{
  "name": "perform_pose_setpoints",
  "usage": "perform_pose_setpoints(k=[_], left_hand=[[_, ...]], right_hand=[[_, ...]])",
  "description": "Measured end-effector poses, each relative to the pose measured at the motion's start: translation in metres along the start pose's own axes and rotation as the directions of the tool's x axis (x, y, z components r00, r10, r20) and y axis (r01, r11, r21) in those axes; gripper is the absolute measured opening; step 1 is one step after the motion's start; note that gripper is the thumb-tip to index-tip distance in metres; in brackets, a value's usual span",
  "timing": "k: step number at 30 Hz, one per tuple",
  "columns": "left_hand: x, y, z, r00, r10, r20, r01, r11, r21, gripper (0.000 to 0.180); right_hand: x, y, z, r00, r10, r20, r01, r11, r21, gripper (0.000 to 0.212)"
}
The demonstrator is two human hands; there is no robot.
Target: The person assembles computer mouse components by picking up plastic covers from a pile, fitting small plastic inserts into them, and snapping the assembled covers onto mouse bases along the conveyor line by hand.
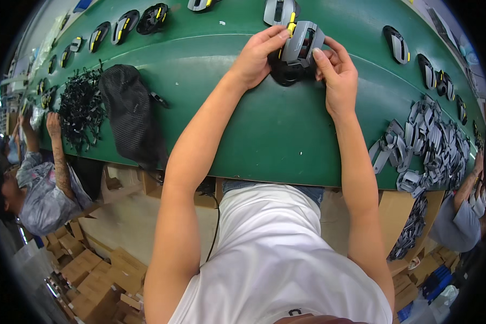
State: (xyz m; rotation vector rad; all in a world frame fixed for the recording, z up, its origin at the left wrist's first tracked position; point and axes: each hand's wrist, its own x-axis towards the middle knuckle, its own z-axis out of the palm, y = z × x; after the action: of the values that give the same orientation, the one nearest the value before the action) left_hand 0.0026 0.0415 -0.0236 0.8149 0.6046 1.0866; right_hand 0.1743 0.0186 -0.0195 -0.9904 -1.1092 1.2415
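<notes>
At the far middle of the green bench, my left hand (254, 58) and my right hand (337, 73) hold a grey-and-black, mouse-shaped housing (302, 47) between them. It looks like a computer mouse, with a grey slotted top, a dark rounded part below and yellow at its left side. The left thumb and fingers grip its left edge near the yellow part. On the opposite edge, the right thumb presses against the grey top while its fingers curl behind. Just beyond lies another similar grey housing (278, 12), partly hidden by the held one.
Similar housings (125, 27) line the green bench (243, 140) toward both sides. At left are a pile of small black parts (81, 105) and a black mesh bag (127, 110). Many grey plastic covers (432, 137) heap at right, above an open carton (394, 221). People work on either side.
</notes>
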Motion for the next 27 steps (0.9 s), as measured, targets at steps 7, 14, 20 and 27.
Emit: perform_pose_setpoints(k=[7,14,20,27], left_hand=[[0.0,-0.002,-0.001,0.999,0.045,0.021,-0.048,0.985,0.166,0.041],[0.001,-0.006,0.003,0.993,0.121,-0.005,-0.114,0.948,0.296,0.037],[-0.004,0.006,0.004,0.984,0.172,0.053,-0.176,0.857,0.485,0.031],[-0.009,0.012,0.014,0.969,0.232,0.09,-0.229,0.691,0.685,0.028]], right_hand=[[-0.002,-0.005,0.009,0.998,-0.067,0.007,0.067,0.997,-0.029,0.045],[0.002,-0.008,-0.003,0.993,0.074,0.093,-0.072,0.997,-0.022,0.041],[-0.002,-0.004,0.001,0.994,0.076,0.083,-0.084,0.992,0.099,0.035],[0.0,-0.013,-0.009,0.985,0.093,0.146,-0.102,0.993,0.055,0.029]])
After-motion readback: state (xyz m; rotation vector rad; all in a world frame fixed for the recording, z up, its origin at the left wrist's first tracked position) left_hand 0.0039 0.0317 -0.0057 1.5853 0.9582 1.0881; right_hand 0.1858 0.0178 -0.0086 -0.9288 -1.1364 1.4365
